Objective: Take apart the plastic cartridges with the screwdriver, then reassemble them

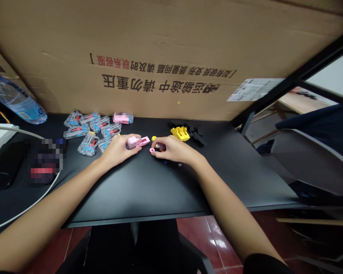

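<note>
Head view: a pink piece [137,142] is being held near the middle of the black desk [148,186], close to its far edge.
Left hand [118,149]: its fingers are being curled round the near end of the pink piece, which is being pressed to the desk.
Right hand [174,149]: a small part [159,146] is being pinched at the fingertips, just right of the pink piece; what kind of part cannot be told.
Handling: the work is probably being done best with both wrists rested on the desk, the pink piece pinned flat and the small part brought in squarely, so that nothing is being flicked away.
Loose bits: a pink ring [152,150] is being left just beside the right fingertips, a yellow ring [154,138] just behind them.
Further out: a yellow part [180,133] and black parts [197,137] are being stored behind the right hand.
Containers: clear cases [88,131], with red and blue pieces inside, are being piled behind the left hand; a capped water bottle [15,99] is being propped at the far left, holding clear liquid; the contents of the cardboard box [171,57] are being hidden.
</note>
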A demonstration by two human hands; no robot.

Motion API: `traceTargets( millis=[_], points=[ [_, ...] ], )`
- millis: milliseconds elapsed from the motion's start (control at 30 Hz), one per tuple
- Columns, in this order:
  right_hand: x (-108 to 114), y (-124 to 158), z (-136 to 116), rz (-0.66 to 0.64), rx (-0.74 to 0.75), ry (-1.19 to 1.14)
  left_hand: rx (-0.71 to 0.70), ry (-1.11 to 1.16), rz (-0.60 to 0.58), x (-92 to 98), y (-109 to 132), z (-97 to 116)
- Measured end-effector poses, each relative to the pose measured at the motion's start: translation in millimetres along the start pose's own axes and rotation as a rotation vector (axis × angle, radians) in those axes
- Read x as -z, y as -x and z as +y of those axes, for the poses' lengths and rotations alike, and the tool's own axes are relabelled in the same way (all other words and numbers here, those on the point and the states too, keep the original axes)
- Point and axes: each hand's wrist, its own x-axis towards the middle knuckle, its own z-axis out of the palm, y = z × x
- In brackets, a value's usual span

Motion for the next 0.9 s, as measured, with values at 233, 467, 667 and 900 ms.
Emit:
traceTargets(
  millis=[233, 467, 667, 900],
  points=[
    [1, 0, 2, 0.002, -0.034, 0.05, 0.005, -0.011, -0.001, 0.6, 0, 1],
    [23, 10, 27, -0.039, -0.178, 0.095, -0.003, -0.034, 0.011, 0.3, 1, -1],
    [21, 7, 33, 0.017, -0.168, 0.154, -0.004, -0.031, 0.004, 0.5, 0, -1],
    [11, 2, 29, 0.058, -0.125, 0.168, -0.002, -0.004, -0.004, 1.3, 0, 2]
  ],
)
